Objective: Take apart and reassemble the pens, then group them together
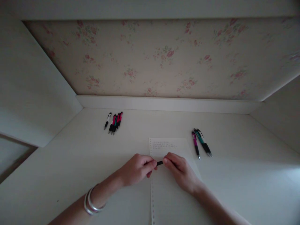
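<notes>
Between my two hands, over a sheet of paper point(173, 190), is a pen point(159, 163); only a short black stretch of it shows. My left hand point(140, 168) pinches its left end, with thumb and fingers closed. At the other end, my right hand point(179, 168) is closed round it, and the fingers hide that part. The paper has punched holes down its left edge and a few lines of handwriting near the top, too small to read.
To the right of the paper lie a purple pen point(195, 143) and a teal pen point(202, 140) with a white one against it. Back left, a white pen point(107, 121) lies beside a group of pink and teal pens point(115, 123). A white panel point(164, 103) borders the desk's back.
</notes>
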